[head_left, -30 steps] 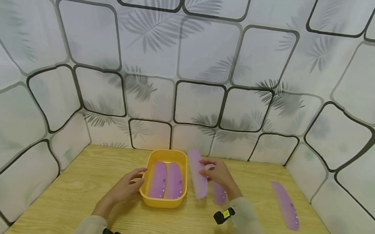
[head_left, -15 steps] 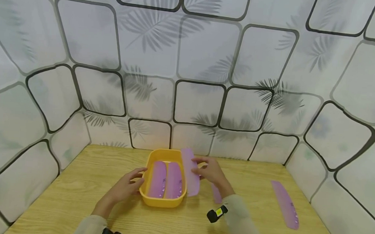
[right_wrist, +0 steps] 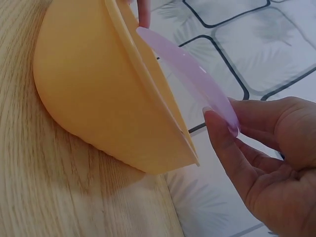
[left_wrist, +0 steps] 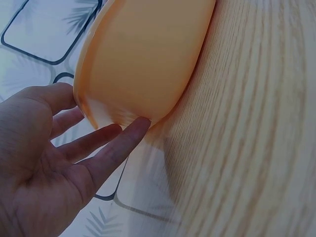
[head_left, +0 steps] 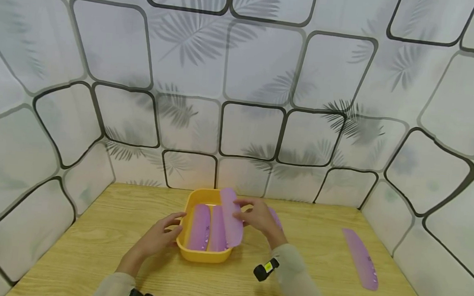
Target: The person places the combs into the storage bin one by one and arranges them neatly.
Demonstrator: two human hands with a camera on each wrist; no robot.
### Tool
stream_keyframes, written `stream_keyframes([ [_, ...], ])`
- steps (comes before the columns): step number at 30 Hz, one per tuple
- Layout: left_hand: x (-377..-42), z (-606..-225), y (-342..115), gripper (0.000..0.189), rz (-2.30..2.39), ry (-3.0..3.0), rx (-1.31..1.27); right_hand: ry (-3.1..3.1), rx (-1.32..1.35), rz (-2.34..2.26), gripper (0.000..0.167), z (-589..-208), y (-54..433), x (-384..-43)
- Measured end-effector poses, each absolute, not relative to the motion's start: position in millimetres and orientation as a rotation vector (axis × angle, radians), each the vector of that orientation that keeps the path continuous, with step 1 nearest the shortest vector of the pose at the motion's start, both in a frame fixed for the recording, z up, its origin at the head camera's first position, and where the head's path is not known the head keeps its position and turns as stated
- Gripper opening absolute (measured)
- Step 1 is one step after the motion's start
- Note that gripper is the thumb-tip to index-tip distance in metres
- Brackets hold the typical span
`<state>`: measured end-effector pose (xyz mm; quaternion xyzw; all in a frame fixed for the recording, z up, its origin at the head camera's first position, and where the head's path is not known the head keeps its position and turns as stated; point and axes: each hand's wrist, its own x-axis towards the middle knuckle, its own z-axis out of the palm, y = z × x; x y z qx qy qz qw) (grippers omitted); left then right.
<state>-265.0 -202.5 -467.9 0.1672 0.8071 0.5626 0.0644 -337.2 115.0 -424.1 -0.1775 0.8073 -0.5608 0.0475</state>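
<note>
A purple plastic comb [head_left: 231, 218] is pinched between the thumb and fingers of my right hand [head_left: 259, 216], tilted over the right rim of a yellow basin [head_left: 204, 256]. In the right wrist view, the curved comb [right_wrist: 192, 71] shows nearly edge-on, its near end in the grip of the right hand [right_wrist: 269, 158]. Two more purple combs lie side by side in the basin, the left comb [head_left: 199, 228] and the partly covered right comb [head_left: 217, 231]. My left hand [head_left: 160, 235] touches the basin's left side; in the left wrist view, its extended fingertips [left_wrist: 144, 122] meet the outer wall.
Behind my right hand, another purple comb [head_left: 275, 218] lies on the wooden table [head_left: 194, 285], mostly hidden. A further comb [head_left: 360, 260] rests at the far right. Patterned curtain [head_left: 254, 131] encloses the table at the back and both sides.
My right hand has carried the comb leftward, from beside the basin to over its right rim, partly covering the comb inside. The left hand and basin have stayed in place.
</note>
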Motion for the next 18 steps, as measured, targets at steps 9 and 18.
stream_keyframes([
  [9, -265.3, -467.9, -202.6, 0.057, 1.699, 2.436, 0.495, 2.48, -0.541, -1.683, 0.04, -426.8, 100.7, -340.9],
  [18, -265.6, -468.6, -202.7, 0.056, 1.701, 2.433, 0.487, 2.629, -0.523, -1.501, 0.038, -430.2, 81.3, -338.1],
])
